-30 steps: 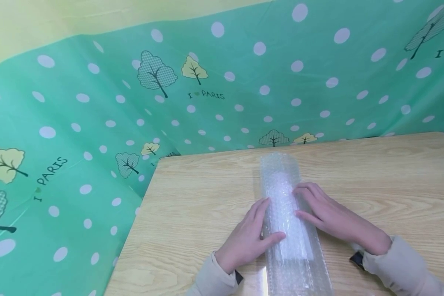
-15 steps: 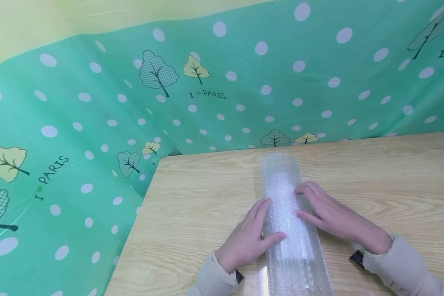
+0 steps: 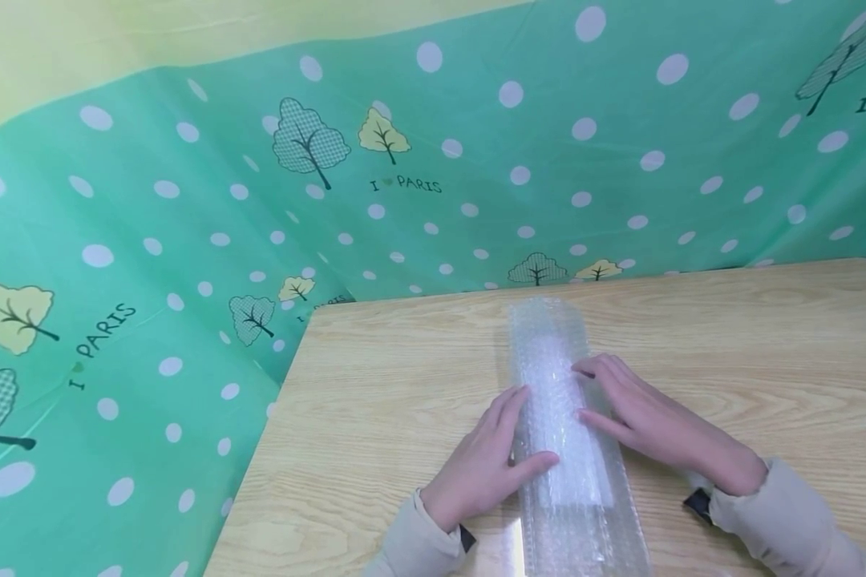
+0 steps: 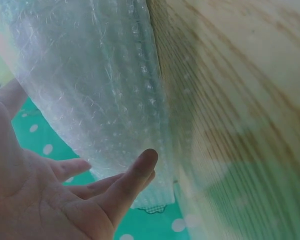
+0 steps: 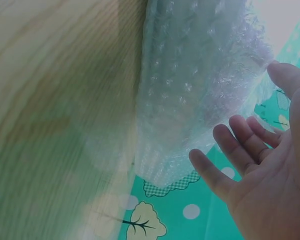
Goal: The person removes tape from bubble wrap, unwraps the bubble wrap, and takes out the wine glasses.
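A long strip of bubble wrap (image 3: 566,433) lies folded over a flat white object whose kind is hidden by the layers. In the head view it runs from near the table's back edge down past the frame's bottom. My left hand (image 3: 479,469) rests along its left side, thumb on top. My right hand (image 3: 649,421) touches the right side, thumb and fingertips on the wrap. Seen from the left wrist, the wrap (image 4: 95,85) rises above the table, with loosely spread fingers beside it. Similar relaxed fingers flank the wrap (image 5: 190,85) in the right wrist view.
The wood-grain table (image 3: 346,417) stretches out on both sides of the wrap. Behind it and to the left hangs a green dotted cloth (image 3: 209,184) printed with trees. Pale sleeves (image 3: 787,513) cover both forearms, with a small black strap piece (image 3: 698,505) near the right cuff.
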### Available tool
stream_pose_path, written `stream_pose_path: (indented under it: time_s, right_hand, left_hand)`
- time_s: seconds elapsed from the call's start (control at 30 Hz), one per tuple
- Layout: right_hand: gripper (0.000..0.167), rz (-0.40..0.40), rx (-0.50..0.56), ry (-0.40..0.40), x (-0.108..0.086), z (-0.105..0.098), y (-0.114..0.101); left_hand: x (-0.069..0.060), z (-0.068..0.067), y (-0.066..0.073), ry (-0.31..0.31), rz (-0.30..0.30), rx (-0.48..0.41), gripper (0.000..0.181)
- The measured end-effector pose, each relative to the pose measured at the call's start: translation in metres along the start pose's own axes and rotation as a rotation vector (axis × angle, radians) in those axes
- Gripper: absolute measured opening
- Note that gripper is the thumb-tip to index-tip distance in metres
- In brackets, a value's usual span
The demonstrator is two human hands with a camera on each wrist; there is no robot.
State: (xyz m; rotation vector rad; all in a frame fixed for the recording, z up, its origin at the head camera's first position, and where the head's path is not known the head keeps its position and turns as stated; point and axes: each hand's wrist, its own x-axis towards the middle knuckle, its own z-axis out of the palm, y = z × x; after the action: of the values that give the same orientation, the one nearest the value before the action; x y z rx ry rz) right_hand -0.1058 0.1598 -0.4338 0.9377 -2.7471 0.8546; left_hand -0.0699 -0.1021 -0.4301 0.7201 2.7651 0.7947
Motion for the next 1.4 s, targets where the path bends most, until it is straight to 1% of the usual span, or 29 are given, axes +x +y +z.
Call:
stream_pose_path:
  time_s: [0.2, 0.4, 0.53, 0.83, 1.13, 1.4]
  right_hand:
    - [0.053, 0.012, 0.007, 0.003, -0.001, -0.001, 0.000]
    - [0.052, 0.000, 0.002, 0.010, -0.002, 0.001, 0.000]
    - [0.052, -0.008, -0.002, 0.021, -0.003, 0.003, 0.000]
    - [0.047, -0.014, -0.014, 0.020, -0.004, 0.006, 0.002]
    - [0.050, -0.032, -0.025, 0.025, -0.004, 0.005, 0.000]
    - [0.051, -0.008, -0.013, 0.006, -0.006, 0.002, 0.000]
  left_hand:
    - [0.000, -0.002, 0.001, -0.004, -0.008, -0.014, 0.089]
    - [-0.001, -0.002, -0.001, -0.009, -0.021, -0.025, 0.091]
    - [-0.002, -0.003, -0.003, -0.005, -0.018, -0.026, 0.091]
    - [-0.003, -0.005, -0.004, -0.009, -0.008, 0.001, 0.090]
    - [-0.003, -0.009, -0.001, -0.013, -0.011, 0.031, 0.090]
    - [-0.004, -0.012, 0.000, -0.004, -0.012, 0.057, 0.088]
